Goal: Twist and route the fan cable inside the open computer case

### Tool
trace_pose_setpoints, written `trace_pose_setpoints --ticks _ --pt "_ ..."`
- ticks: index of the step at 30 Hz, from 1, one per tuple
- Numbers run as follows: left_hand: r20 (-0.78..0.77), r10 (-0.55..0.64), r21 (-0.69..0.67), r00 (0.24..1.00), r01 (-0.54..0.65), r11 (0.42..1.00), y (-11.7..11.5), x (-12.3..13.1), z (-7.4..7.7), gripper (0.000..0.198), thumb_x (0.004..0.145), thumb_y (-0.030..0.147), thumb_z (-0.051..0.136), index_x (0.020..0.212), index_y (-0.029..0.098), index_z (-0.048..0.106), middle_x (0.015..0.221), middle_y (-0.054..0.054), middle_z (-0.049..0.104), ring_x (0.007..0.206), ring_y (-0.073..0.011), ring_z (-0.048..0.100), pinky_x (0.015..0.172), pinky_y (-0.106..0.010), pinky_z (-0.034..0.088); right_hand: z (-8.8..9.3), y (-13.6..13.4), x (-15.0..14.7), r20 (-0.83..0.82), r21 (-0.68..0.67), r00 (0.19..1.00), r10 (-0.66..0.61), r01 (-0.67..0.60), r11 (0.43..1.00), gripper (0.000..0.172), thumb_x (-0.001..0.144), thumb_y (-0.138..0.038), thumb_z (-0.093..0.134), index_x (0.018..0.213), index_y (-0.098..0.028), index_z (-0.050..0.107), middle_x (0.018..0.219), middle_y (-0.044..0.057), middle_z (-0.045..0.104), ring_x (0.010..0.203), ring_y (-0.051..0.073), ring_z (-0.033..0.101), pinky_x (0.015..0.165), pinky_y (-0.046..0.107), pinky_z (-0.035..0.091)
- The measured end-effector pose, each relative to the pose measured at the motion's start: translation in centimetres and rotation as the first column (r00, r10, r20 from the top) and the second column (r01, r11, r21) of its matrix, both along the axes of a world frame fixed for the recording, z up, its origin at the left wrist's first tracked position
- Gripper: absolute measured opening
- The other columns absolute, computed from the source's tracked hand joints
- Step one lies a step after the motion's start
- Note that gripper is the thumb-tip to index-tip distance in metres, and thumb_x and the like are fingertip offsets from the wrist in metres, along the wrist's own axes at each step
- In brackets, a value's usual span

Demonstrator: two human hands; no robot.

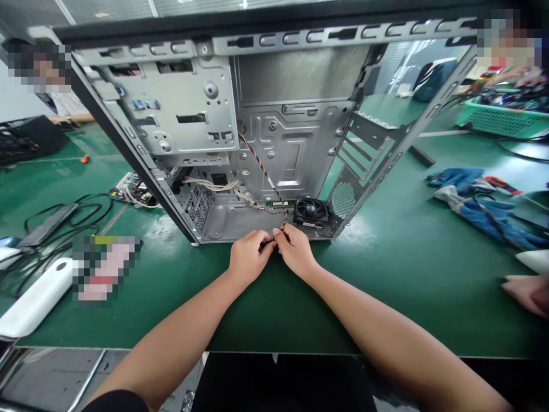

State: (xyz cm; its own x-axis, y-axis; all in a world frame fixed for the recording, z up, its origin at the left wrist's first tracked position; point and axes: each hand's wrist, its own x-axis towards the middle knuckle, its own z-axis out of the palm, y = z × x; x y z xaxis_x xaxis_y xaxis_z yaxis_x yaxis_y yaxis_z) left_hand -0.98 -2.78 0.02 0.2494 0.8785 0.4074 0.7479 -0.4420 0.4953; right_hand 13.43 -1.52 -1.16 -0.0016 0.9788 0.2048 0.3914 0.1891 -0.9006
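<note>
The green table (pixel 386 286) carried everything in front of you. On it stood an open computer case (pixel 266 131), its bare metal interior facing you. At the far right lay a green basket (pixel 501 117), with blue cloths (pixel 476 200) nearer to you; at the far left rested a white box (pixel 34 300) among black cables (pixel 64 220). Inside the case, low on the right, sat a black fan (pixel 311 210). From the case wall a multicoloured wire (pixel 261 166) ran down to your hands. Your left hand (pixel 247 256) and right hand (pixel 295 249) met at the case's front edge, knuckles touching, fingers curled closed and pinching the wire's lower end between them.
</note>
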Motion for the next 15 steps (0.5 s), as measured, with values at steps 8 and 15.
trace_pose_setpoints --ticks 8,15 --pt "0.025 0.008 0.0 1.0 -0.008 1.0 0.05 0.02 -0.14 0.008 0.084 0.026 0.062 0.081 0.019 0.061 0.076 0.001 0.064 0.063 -0.0117 0.056 0.061 -0.024 0.04 0.19 -0.05 -0.05 0.002 -0.002 1.0 -0.001 0.001 1.0 0.029 0.089 -0.041 0.046 0.065 -0.023 0.044 0.056 -0.003 0.048 0.054 0.014 0.047 0.053 0.027 0.034" --pt "0.042 0.018 -0.001 0.999 -0.018 1.0 0.04 0.08 -0.17 0.008 0.083 0.027 0.062 0.081 0.019 0.06 0.075 0.001 0.064 0.062 -0.0116 0.056 0.06 -0.024 0.04 0.06 -0.06 -0.01 0.003 0.0 1.0 0.0 0.0 1.0 0.03 0.089 -0.041 0.046 0.065 -0.023 0.045 0.057 -0.002 0.05 0.054 0.014 0.047 0.053 0.027 0.035"
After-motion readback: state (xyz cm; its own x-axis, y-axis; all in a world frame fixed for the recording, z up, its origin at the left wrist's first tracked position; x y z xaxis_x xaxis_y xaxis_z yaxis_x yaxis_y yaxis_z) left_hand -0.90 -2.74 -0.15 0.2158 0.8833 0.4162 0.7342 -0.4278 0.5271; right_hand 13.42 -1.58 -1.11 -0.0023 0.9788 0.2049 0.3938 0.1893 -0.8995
